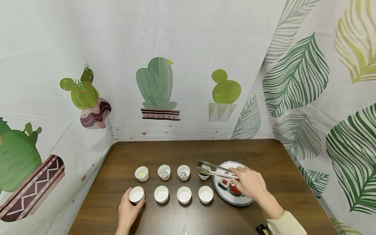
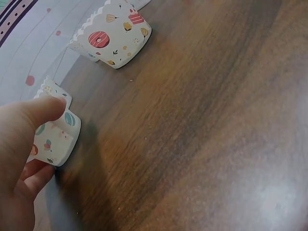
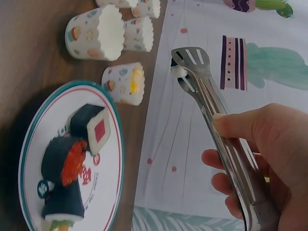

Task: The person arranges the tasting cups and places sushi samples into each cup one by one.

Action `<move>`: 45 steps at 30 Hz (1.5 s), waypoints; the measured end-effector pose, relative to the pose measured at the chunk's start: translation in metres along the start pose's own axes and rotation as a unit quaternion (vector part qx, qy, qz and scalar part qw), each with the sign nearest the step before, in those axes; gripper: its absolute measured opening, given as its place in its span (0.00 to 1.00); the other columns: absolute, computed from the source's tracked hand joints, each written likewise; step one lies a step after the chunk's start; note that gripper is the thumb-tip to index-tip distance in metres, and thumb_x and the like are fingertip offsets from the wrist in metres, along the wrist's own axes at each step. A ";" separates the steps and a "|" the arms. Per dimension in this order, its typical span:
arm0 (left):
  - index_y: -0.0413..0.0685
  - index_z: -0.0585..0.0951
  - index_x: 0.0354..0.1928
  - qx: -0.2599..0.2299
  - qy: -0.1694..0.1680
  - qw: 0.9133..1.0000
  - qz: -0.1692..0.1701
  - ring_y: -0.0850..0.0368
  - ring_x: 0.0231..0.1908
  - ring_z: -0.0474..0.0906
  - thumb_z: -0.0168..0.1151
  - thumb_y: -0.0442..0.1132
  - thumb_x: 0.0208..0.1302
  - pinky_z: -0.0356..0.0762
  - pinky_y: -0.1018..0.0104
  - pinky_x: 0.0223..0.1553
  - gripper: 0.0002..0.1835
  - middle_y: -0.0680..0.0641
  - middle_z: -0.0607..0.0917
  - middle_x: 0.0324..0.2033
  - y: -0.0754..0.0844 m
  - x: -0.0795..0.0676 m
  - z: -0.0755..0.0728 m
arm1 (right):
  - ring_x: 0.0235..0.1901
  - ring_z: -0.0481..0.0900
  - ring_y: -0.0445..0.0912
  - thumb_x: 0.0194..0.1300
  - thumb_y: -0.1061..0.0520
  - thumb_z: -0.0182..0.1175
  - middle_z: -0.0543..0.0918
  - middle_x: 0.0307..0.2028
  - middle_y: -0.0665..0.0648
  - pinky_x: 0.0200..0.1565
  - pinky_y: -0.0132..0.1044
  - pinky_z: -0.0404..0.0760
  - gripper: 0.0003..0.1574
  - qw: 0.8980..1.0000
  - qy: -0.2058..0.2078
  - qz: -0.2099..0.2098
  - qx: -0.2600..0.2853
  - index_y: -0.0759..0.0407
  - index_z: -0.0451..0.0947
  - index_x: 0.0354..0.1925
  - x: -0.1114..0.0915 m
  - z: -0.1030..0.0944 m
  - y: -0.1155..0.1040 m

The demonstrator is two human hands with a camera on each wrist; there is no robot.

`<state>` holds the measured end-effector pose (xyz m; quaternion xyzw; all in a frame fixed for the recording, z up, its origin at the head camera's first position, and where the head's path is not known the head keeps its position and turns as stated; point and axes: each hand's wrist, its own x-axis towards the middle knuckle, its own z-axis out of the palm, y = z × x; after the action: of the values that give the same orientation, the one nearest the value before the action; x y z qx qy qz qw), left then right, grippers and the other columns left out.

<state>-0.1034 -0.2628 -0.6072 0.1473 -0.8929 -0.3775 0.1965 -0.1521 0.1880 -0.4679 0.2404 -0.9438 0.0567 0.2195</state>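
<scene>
My left hand [image 1: 129,209] holds the leftmost front paper baking cup [image 1: 136,195] between thumb and fingers. In the left wrist view its printed side [image 2: 60,139] shows beside my thumb. My right hand [image 1: 253,182] grips metal tongs [image 1: 218,169], whose slotted ends reach over the back-right paper cup [image 1: 204,176]. A small dark-and-white piece [image 3: 179,71] sits between the tongs' ends; its kind is hard to tell. Below the right hand lies a plate [image 1: 216,190] bearing sushi pieces, among them a square roll [image 3: 91,126] and one with an orange-red top [image 3: 64,160].
More paper cups stand in two rows. In the back row, the left cup [image 1: 142,174] has something yellow inside, and the two middle cups [image 1: 164,172] hold small round pieces. Front cups [image 1: 161,194] look white inside. A cactus-print cloth [image 1: 188,130] hangs behind the wooden table [image 1: 164,150].
</scene>
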 end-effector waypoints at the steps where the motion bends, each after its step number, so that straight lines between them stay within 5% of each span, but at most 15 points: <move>1: 0.37 0.68 0.59 -0.001 0.000 1.000 0.000 0.34 0.51 0.72 0.75 0.35 0.38 0.68 0.41 0.47 0.41 0.32 0.75 0.51 0.000 0.000 0.000 | 0.29 0.80 0.46 0.45 0.52 0.67 0.82 0.29 0.50 0.17 0.34 0.69 0.20 1.000 0.003 -0.004 0.001 0.52 0.82 0.40 0.001 0.000 -0.002; 27: 0.37 0.71 0.56 0.004 0.001 1.000 -0.004 0.33 0.49 0.74 0.73 0.34 0.40 0.69 0.42 0.46 0.36 0.31 0.77 0.49 0.004 0.003 0.003 | 0.28 0.79 0.43 0.48 0.46 0.66 0.81 0.30 0.47 0.20 0.34 0.72 0.21 0.998 0.000 -0.053 0.025 0.48 0.81 0.44 0.034 0.014 -0.059; 35: 0.36 0.71 0.55 0.004 0.006 1.000 -0.001 0.34 0.48 0.74 0.73 0.34 0.40 0.70 0.42 0.45 0.35 0.31 0.77 0.48 0.004 0.003 0.003 | 0.34 0.80 0.45 0.50 0.45 0.65 0.84 0.40 0.50 0.24 0.38 0.75 0.22 0.996 -0.008 -0.070 0.045 0.48 0.81 0.45 0.044 0.023 -0.080; 45: 0.36 0.72 0.54 0.005 0.012 1.000 0.003 0.34 0.47 0.75 0.73 0.34 0.39 0.70 0.42 0.44 0.35 0.32 0.78 0.47 0.004 0.002 0.002 | 0.33 0.81 0.43 0.47 0.44 0.66 0.83 0.34 0.48 0.21 0.35 0.74 0.22 0.994 0.019 -0.095 0.040 0.46 0.81 0.43 0.054 0.036 -0.103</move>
<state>-0.1062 -0.2600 -0.6053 0.1503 -0.8927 -0.3708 0.2076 -0.1591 0.0670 -0.4767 0.3368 -0.9092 0.0783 0.2319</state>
